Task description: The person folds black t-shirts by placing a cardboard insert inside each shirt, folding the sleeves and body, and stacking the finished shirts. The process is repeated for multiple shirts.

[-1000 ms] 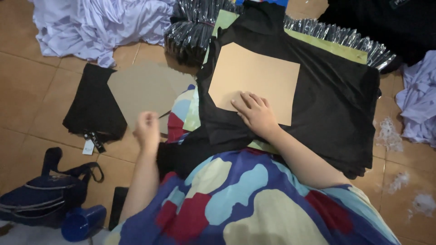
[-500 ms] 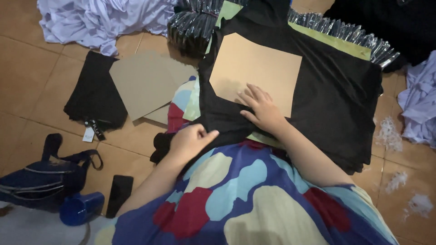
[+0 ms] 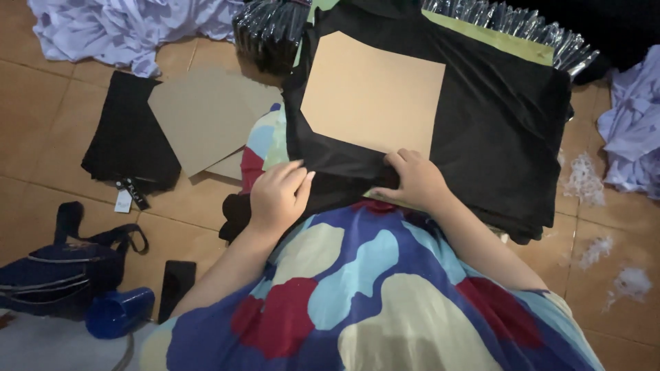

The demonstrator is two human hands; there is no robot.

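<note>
Left hand: the left hand (image 3: 276, 196) lies knuckles up on the near edge of the black fabric garment (image 3: 495, 130), fingers curled together and pressing or pinching the cloth; whether it truly grips a fold cannot be told.
Right hand: the right hand (image 3: 418, 182) sits just below the tan cardboard sheet (image 3: 371, 93), fingers bent and closed on the hem of the same garment.
Garment: the black fabric garment is spread flat on a stack of similar dark cloth over the person's lap, with the tan cardboard sheet lying on its upper middle.
Cardboard: roughly rectangular with one corner cut off at the lower left, its lower edge close to both hands.
Lap: a patterned cloth of blue, red and cream patches (image 3: 357, 295) covers the person's legs below the hands.
Floor left: a stack of grey-brown cardboard sheets (image 3: 203, 124) lies on the tiled floor (image 3: 41, 117) beside a folded black garment with a tag (image 3: 127, 141).
Floor near: a dark blue bag (image 3: 58, 268), a blue plastic cup (image 3: 120, 312) and a black phone (image 3: 177, 280) lie together.
Far edge: pale lilac crumpled cloth (image 3: 124, 27) and bundles of clear plastic bags (image 3: 268, 31) lie beyond.
</note>
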